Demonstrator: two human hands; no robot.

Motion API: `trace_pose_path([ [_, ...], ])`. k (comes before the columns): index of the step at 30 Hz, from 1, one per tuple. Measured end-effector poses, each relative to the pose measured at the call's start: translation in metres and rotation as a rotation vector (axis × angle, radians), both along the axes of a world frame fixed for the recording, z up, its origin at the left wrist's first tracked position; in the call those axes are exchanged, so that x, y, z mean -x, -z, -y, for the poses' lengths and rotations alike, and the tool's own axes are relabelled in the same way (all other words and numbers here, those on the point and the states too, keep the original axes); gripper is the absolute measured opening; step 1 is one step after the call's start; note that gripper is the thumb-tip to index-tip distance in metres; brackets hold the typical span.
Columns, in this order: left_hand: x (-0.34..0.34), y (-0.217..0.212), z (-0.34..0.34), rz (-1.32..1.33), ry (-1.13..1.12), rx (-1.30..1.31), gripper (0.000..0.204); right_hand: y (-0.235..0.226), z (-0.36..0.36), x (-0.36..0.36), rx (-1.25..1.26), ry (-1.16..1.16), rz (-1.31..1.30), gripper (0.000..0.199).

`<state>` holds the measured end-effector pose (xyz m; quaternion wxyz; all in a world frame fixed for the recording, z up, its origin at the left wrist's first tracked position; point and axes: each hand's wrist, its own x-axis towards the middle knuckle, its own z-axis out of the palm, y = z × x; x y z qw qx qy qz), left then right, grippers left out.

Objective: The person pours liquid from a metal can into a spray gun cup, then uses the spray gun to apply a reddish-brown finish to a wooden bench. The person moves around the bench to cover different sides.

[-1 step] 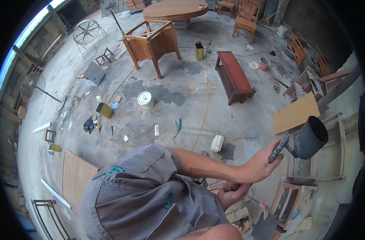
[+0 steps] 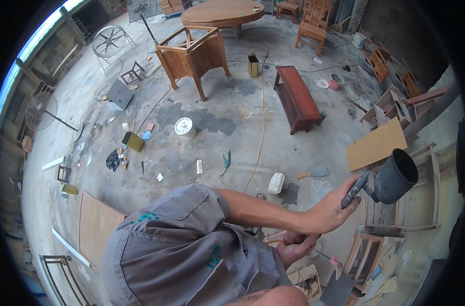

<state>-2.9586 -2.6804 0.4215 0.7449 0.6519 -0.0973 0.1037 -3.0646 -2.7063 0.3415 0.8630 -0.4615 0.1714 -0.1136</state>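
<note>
My left hand (image 2: pixel 334 204), its arm stretched out to the right, is closed round the dark handle of what looks like a spray gun (image 2: pixel 353 192). An open black cup (image 2: pixel 397 176) on it stands tilted, its mouth facing up and right. My right hand (image 2: pixel 297 248) is closed just below the left wrist. A thin rod with a pinkish-red end (image 2: pixel 336 267) extends beyond its fingers. A pink piece (image 2: pixel 275 237) shows on the other side. Whether these belong to one thing I cannot make out. My grey shirt fills the lower middle.
A white container (image 2: pixel 276 183) and a broad scraper-like tool (image 2: pixel 315 171) lie by my left arm. Farther off stand a red bench (image 2: pixel 301 97), a lidded white bucket (image 2: pixel 185 128) and an upturned wooden cabinet (image 2: pixel 194 58). Wooden frames (image 2: pixel 367 255) stand at the right. An orange hose (image 2: pixel 263 122) crosses the floor.
</note>
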Motion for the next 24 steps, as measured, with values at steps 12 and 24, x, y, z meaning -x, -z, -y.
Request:
trace_pose_path([
  [12, -0.003, 0.035, -0.057, -0.212, 0.017, -0.13, 0.06, 0.058, -0.001, -0.041, -0.167, -0.521, -0.131, 0.038],
  [24, -0.05, 0.121, -0.169, -0.248, -0.167, -0.351, 0.084, 0.089, -0.089, -0.166, 1.353, -0.629, 0.411, 0.098],
])
